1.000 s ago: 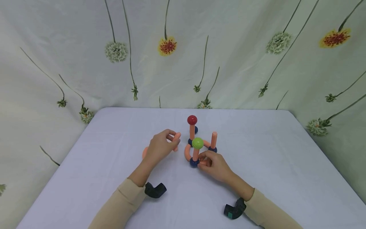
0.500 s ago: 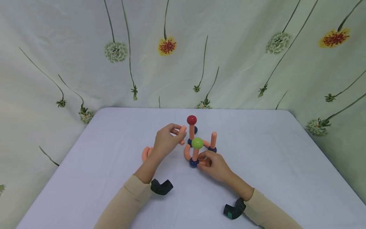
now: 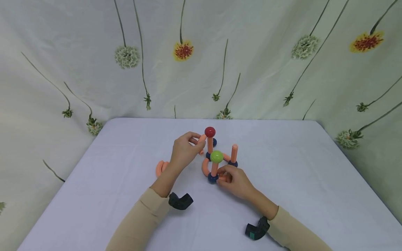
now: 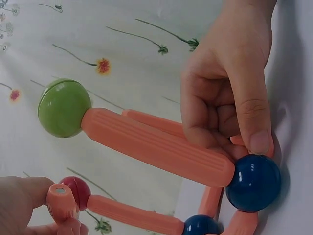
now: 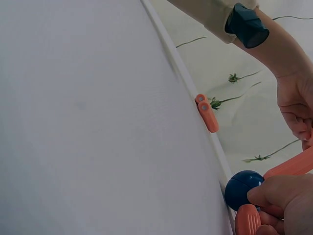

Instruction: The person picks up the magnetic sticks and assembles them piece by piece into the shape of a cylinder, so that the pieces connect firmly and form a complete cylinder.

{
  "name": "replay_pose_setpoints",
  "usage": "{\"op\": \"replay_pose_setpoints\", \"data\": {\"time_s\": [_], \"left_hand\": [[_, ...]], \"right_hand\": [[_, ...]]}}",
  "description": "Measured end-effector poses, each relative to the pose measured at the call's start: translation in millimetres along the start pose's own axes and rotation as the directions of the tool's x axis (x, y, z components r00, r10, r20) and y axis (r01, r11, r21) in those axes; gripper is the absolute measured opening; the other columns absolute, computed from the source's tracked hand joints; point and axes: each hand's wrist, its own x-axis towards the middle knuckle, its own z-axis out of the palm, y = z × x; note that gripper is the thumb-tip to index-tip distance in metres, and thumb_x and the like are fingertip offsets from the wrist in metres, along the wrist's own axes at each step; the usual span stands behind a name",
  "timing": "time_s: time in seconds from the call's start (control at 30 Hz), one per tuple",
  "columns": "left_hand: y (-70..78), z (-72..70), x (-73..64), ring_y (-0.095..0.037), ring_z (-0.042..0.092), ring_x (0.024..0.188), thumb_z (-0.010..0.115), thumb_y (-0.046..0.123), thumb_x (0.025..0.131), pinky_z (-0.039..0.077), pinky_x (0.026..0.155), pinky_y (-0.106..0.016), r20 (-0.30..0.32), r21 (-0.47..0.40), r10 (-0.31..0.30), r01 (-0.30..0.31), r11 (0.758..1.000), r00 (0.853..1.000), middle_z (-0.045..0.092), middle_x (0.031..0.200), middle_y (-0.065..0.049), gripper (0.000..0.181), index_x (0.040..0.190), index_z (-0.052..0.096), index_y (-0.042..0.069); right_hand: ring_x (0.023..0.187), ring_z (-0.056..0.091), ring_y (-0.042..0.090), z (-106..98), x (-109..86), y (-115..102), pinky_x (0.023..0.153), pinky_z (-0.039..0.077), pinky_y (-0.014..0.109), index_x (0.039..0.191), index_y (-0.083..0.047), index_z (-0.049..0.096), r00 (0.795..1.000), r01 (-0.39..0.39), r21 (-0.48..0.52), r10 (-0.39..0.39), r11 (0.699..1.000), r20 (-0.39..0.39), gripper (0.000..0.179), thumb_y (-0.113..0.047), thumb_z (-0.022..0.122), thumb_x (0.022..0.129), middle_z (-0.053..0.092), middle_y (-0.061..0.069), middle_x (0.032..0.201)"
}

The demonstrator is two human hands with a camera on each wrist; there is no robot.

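Observation:
My left hand [image 3: 185, 150] pinches a curved orange magnetic rod [image 3: 202, 138] whose upper end is at the red ball [image 3: 210, 131]; whether they touch is hard to tell. That ball tops an upright orange rod [image 3: 210, 145]. My right hand [image 3: 237, 182] holds low at the near corner of the structure, fingers curled at an orange rod [image 5: 248, 220] and thumb against the blue ball [image 4: 253, 182]. From this ball rises another straight rod [image 4: 156, 147], capped by a green ball [image 4: 63, 107]. Curved rods [image 3: 205, 167] join the blue balls at the base.
Two curved orange rods [image 3: 161, 168] lie on the white table [image 3: 110, 195] to the left. A bare-topped upright rod [image 3: 234, 153] stands on a blue ball at the structure's right. Another blue ball [image 3: 215, 142] sits behind. A flowered cloth [image 3: 260, 69] hangs beyond the table.
My left hand has moved right and away from me, bringing its curved rod up to the red ball. My right hand has stayed at the near blue ball.

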Motion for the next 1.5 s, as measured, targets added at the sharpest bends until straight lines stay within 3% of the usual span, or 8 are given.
{"op": "replay_pose_setpoints", "data": {"time_s": [0.3, 0.5, 0.9, 1.5], "left_hand": [[9.1, 0.3, -2.7, -0.019, 0.056, 0.065, 0.068, 0.031, 0.09, 0.041, 0.052, -0.026, 0.018, -0.013, -0.006, 0.006, 1.0, 1.0, 0.063, 0.085, -0.008, 0.033, 0.11, 0.066, 0.005], [15.2, 0.0, -2.2, -0.018, 0.052, 0.056, 0.068, 0.029, 0.088, 0.036, 0.047, -0.026, -0.007, 0.019, 0.024, -0.024, 1.0, 1.0, 0.059, 0.075, -0.006, 0.031, 0.105, 0.065, 0.004], [29.0, 3.7, -4.9, -0.017, 0.054, 0.05, 0.066, 0.027, 0.087, 0.037, 0.043, -0.025, -0.01, 0.086, 0.034, -0.033, 0.996, 0.999, 0.057, 0.066, -0.005, 0.03, 0.105, 0.062, 0.003], [30.2, 4.6, -7.7, -0.017, 0.05, 0.05, 0.068, 0.028, 0.087, 0.036, 0.043, -0.024, 0.012, 0.077, 0.029, -0.03, 0.997, 1.0, 0.056, 0.065, -0.006, 0.031, 0.106, 0.062, 0.004]], "right_hand": [[0.059, 0.045, 0.003, 1, -0.5, 1, 0.052, 0.041, 0.022, 0.102, -0.004, 0.068, 1.0, 0.007, -0.004, -0.007, 1.0, -0.002, 0.021, -0.006, 0.075, 0.083, 0.062, -0.002, 0.082], [0.059, 0.045, 0.003, 1, -0.2, -1, 0.053, 0.041, 0.022, 0.102, -0.003, 0.067, 1.0, 0.002, -0.001, -0.002, 1.0, 0.003, 0.021, -0.006, 0.075, 0.083, 0.061, -0.002, 0.08], [0.059, 0.045, 0.004, -1, -1.5, 0, 0.052, 0.041, 0.022, 0.103, -0.004, 0.067, 1.0, 0.006, -0.01, -0.006, 1.0, -0.014, 0.022, -0.005, 0.075, 0.082, 0.057, -0.005, 0.076], [0.059, 0.046, 0.003, 2, 0.0, 2, 0.052, 0.042, 0.023, 0.102, -0.003, 0.068, 1.0, 0.027, -0.006, -0.028, 1.0, -0.013, 0.022, -0.005, 0.075, 0.082, 0.062, -0.002, 0.082]]}}
